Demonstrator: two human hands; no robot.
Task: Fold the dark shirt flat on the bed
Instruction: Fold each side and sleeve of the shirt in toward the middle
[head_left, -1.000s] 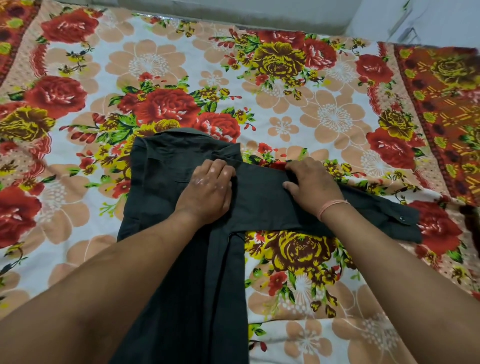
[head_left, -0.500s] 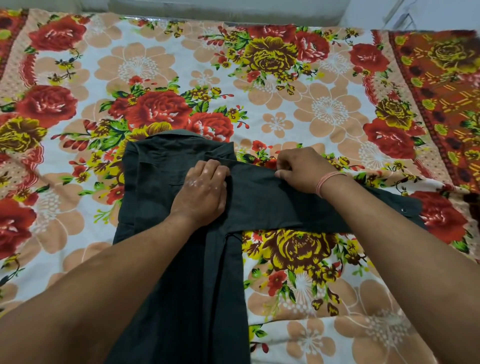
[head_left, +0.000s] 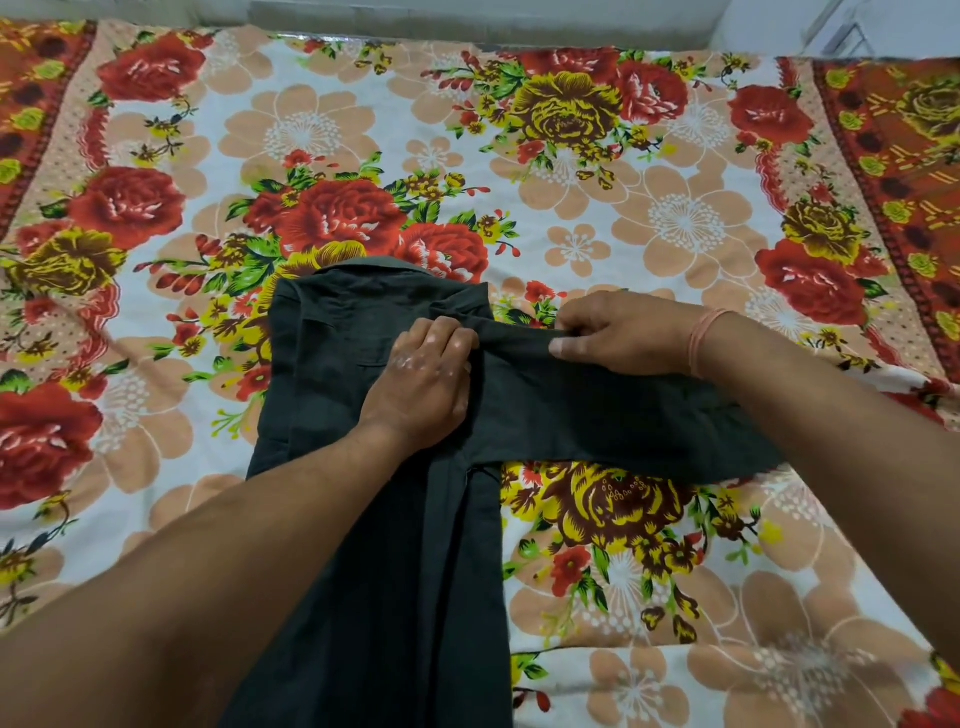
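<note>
The dark shirt (head_left: 363, 519) lies lengthwise on the floral bed sheet (head_left: 649, 218), collar at the far end, body folded into a narrow strip. One sleeve (head_left: 623, 415) stretches out to the right. My left hand (head_left: 421, 382) lies palm down on the shirt's chest beside the shoulder seam, fingertips bent at the sleeve's upper edge. My right hand (head_left: 618, 332) pinches the top edge of the sleeve between thumb and curled fingers, just right of the left hand. The sleeve's cuff end is hidden under my right forearm.
The bed runs wide on all sides of the shirt, with a red patterned border (head_left: 893, 171) along the right and left edges. A grey wall base (head_left: 467, 13) runs behind the far edge of the bed.
My right hand slid left along the sleeve's upper edge toward the left hand and closed into a pinch on it. The left hand stayed on the shirt's chest.
</note>
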